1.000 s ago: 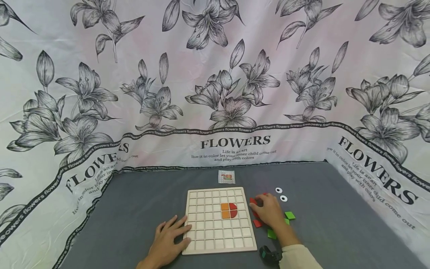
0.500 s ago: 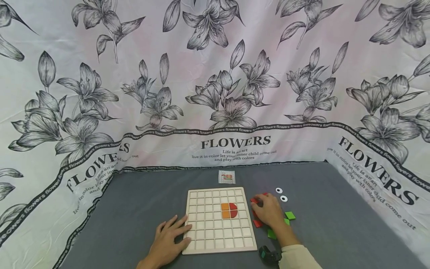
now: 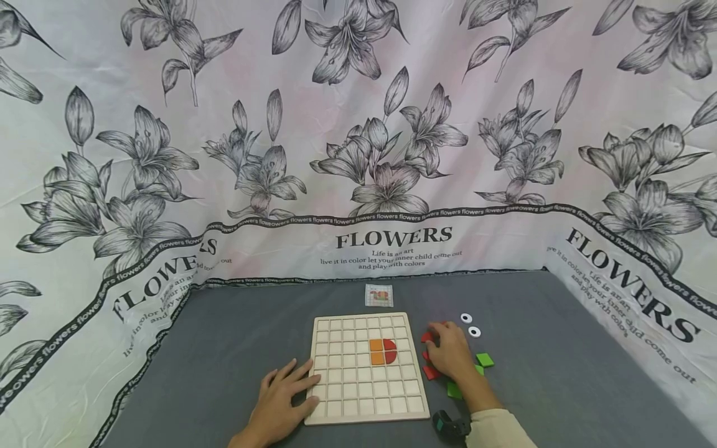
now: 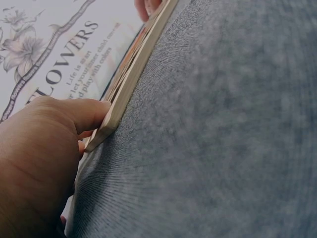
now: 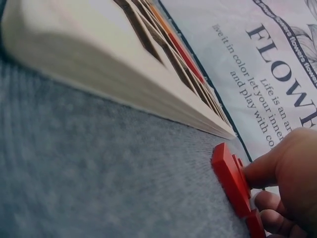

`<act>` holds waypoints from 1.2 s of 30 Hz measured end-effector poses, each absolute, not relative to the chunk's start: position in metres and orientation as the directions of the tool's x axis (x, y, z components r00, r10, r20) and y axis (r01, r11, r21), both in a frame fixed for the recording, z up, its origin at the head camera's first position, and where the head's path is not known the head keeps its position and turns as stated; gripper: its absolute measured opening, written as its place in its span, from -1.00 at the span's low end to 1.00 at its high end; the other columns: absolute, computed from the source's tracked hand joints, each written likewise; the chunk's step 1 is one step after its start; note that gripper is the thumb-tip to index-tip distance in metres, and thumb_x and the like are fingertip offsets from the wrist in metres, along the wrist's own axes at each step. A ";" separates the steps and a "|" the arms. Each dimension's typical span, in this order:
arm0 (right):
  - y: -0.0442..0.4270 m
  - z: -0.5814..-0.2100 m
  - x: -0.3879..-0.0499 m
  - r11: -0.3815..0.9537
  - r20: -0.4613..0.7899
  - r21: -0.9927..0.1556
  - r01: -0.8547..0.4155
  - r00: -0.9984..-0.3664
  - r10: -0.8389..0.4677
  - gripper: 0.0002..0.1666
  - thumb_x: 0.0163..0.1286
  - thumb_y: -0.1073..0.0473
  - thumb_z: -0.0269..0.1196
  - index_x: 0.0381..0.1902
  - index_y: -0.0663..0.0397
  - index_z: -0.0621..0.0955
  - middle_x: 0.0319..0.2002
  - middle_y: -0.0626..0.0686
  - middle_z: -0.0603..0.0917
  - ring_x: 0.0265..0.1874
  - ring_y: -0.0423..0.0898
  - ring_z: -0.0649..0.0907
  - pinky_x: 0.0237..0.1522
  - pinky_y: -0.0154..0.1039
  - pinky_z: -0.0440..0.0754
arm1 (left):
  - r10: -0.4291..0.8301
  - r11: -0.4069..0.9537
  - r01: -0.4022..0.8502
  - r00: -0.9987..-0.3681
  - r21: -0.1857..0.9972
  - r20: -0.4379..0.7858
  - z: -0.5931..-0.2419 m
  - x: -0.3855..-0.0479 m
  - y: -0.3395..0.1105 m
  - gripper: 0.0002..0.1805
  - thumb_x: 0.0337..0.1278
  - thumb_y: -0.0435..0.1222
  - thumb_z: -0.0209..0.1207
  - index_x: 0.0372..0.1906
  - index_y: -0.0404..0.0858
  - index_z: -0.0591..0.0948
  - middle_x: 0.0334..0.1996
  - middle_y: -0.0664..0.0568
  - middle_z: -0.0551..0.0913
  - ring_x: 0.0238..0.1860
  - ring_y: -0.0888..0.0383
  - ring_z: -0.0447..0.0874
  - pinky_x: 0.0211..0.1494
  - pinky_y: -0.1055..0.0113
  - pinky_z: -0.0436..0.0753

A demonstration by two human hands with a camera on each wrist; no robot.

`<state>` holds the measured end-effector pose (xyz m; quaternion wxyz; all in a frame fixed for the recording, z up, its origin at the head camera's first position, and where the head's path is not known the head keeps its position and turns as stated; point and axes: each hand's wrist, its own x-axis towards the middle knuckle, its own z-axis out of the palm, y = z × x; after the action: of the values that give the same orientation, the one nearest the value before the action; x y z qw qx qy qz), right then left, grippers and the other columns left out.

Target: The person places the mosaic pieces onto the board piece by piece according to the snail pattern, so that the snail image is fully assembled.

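A wooden grid board (image 3: 366, 392) lies on the table. Two orange square tiles (image 3: 376, 351) and two red quarter-round tiles (image 3: 390, 351), forming a half disc, sit in its cells. My left hand (image 3: 278, 401) rests at the board's left edge, fingers spread; its thumb (image 4: 91, 113) touches the rim in the left wrist view. Right of the board, my right hand (image 3: 452, 353) is over the loose red tiles (image 3: 431, 372), fingers curled. In the right wrist view its thumb is against a red tile (image 5: 230, 178), and the fingers pinch there; the fingertips are partly hidden.
Several green tiles (image 3: 484, 359) lie beside and below the right forearm. Two white rings with dark centres (image 3: 474, 332) sit farther back. A small printed pattern card (image 3: 379, 295) lies behind the board. A black wrist device (image 3: 450, 425) is by the right sleeve. Flowered cloth surrounds the table.
My right hand has shifted slightly to the right, and the red tile at its fingertips has moved the same way. The left hand and the board stay put.
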<state>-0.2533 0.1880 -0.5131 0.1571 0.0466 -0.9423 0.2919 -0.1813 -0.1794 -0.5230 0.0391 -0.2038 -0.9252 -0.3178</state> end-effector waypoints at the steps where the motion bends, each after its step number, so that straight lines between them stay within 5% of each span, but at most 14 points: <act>1: 0.188 -0.513 -0.253 0.829 0.316 -0.530 -0.177 -0.949 -0.001 -0.65 0.14 0.32 0.32 -0.06 0.28 0.66 -0.21 0.24 0.53 -0.15 0.23 0.51 -0.12 0.15 0.47 | 0.353 0.715 0.404 -0.913 0.571 0.204 -0.523 -0.181 -0.179 -0.52 0.27 0.11 0.12 0.16 -0.01 0.64 0.34 0.03 0.39 0.36 -0.25 0.17 0.22 -0.38 -0.05; 11: 0.192 -0.512 -0.255 0.832 0.262 -0.537 -0.136 -0.965 0.012 -0.81 0.22 0.23 0.37 -0.24 0.21 0.68 -0.24 0.17 0.54 -0.15 0.21 0.54 -0.10 0.16 0.47 | 0.352 0.714 0.402 -0.914 0.573 0.202 -0.525 -0.182 -0.180 -0.52 0.28 0.12 0.10 0.17 -0.01 0.63 0.34 0.04 0.38 0.37 -0.24 0.16 0.23 -0.37 -0.06; 23: 0.194 -0.512 -0.255 0.846 0.262 -0.516 -0.137 -0.965 0.004 -0.77 0.14 0.20 0.42 -0.28 0.21 0.67 -0.30 0.15 0.54 -0.17 0.23 0.54 -0.10 0.17 0.46 | 0.350 0.714 0.398 -0.916 0.577 0.198 -0.523 -0.181 -0.179 -0.52 0.28 0.11 0.11 0.16 -0.04 0.65 0.34 0.02 0.39 0.37 -0.24 0.16 0.23 -0.35 -0.07; 36: 0.188 -0.502 -0.252 0.735 0.512 -0.561 -0.381 -0.857 -0.054 -0.69 0.11 0.23 0.47 -0.17 0.21 0.71 -0.28 0.05 0.63 -0.34 0.03 0.66 -0.28 0.00 0.61 | 0.361 0.708 0.390 -0.917 0.589 0.173 -0.523 -0.183 -0.181 -0.51 0.29 0.14 0.07 0.17 0.00 0.64 0.35 0.03 0.37 0.37 -0.25 0.15 0.21 -0.40 -0.06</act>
<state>-0.2518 0.1876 -0.5019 0.2384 0.1207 -0.9004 0.3434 -0.1830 -0.1811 -0.5231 0.0226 -0.2031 -0.9239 -0.3236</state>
